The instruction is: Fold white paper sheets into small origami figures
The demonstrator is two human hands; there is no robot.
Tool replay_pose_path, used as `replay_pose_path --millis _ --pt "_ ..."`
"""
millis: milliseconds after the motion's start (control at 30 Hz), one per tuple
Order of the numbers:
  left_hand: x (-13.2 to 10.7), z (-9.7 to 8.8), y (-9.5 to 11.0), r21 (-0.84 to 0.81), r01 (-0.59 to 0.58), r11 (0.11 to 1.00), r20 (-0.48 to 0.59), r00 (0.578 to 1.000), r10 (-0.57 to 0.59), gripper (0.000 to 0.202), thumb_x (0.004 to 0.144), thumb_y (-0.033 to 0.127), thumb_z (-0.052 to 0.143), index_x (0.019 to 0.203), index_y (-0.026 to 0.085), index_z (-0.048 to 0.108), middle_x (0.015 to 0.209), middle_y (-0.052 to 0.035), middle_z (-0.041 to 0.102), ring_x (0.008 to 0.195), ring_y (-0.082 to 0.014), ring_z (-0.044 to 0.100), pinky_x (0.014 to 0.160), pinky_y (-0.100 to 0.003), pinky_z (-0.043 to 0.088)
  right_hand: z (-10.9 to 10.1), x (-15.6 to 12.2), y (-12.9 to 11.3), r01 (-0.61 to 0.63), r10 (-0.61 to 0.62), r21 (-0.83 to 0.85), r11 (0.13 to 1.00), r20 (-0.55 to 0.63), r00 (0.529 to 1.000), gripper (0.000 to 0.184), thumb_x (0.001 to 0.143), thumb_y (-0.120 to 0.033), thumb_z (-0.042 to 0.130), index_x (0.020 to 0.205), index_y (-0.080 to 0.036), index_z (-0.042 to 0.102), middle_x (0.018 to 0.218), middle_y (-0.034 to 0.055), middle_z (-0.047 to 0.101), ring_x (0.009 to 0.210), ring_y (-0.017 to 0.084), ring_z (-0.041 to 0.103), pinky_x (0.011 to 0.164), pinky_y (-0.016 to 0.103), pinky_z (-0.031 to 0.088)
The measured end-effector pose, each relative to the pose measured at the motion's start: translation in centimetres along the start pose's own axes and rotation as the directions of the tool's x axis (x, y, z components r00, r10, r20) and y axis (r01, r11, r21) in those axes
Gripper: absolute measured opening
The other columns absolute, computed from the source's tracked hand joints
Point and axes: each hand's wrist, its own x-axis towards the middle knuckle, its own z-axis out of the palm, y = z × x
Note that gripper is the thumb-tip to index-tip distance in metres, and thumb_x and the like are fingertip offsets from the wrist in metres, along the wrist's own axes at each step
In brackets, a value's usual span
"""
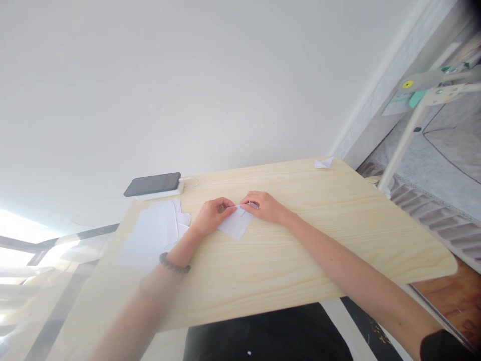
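Clearly pinching a small white paper (235, 229) between both hands, near the middle of the pale wooden tabletop (338, 225); hard to tell whether resting on the wood or slightly lifted. Plain and smooth, faintly bluish in shade, tapering to a pointed corner on the near side, with a small folded flap at the upper edge between the two thumbs. Partly hidden along the top, so not readable in full outline. Held at the upper left by the left hand (210, 216), with a rounded gap between thumb and curled forefinger. Held at the upper right by the right hand (262, 205), with fingers bent narrowly over the edge, close to the left thumb.

On the left wrist, a dark beaded bracelet (175, 263). Just beside, a loose pile of white sheets (150, 225). Beyond these, a dark phone (153, 184) on a white block (171, 192), with a cable (191, 179) at the right end. Near the far right corner, a folded piece (323, 164), also white.
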Motion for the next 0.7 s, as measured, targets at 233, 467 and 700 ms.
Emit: replay_pose_path --millis 233,467,700 --pt "-0.3 0.0 0.7 -0.039 0.005 0.999 0.049 0.999 -0.003 0.034 0.075 0.046 0.049 0.083 0.016 0.062 0.080 -0.0035 0.065 0.063 -0.0120 0.055 0.052 -0.020 0.041 0.2 0.0 -0.6 0.011 -0.013 0.071 0.997 0.028 1.000 0.013 0.078 -0.022 0.048 0.075 -0.016 0.060 0.075 0.0008 0.058 0.062 0.008 0.046 0.060 0.021 0.036" --pt "-0.3 0.0 0.9 -0.002 -0.034 0.999 0.054 0.998 0.034 0.033 0.078 0.042 0.044 0.080 0.015 0.062 0.077 -0.0029 0.064 0.064 -0.0123 0.054 0.053 -0.020 0.040 0.2 0.1 -0.9 0.010 -0.011 0.124 0.992 0.002 1.000 0.011 0.076 -0.019 0.048 0.073 -0.016 0.059 0.074 0.0011 0.058 0.065 0.009 0.049 0.062 0.021 0.038" --pt "-0.3 0.0 1.2 0.048 -0.111 0.993 0.061 0.992 0.108 0.026 0.078 0.034 0.044 0.075 0.015 0.062 0.072 -0.0006 0.062 0.064 -0.0114 0.053 0.058 -0.020 0.039 0.7 0.1 -1.1 0.006 -0.006 0.122 0.993 0.001 1.000 0.010 0.073 -0.015 0.049 0.068 -0.016 0.058 0.070 -0.0002 0.057 0.062 0.008 0.048 0.061 0.020 0.037"
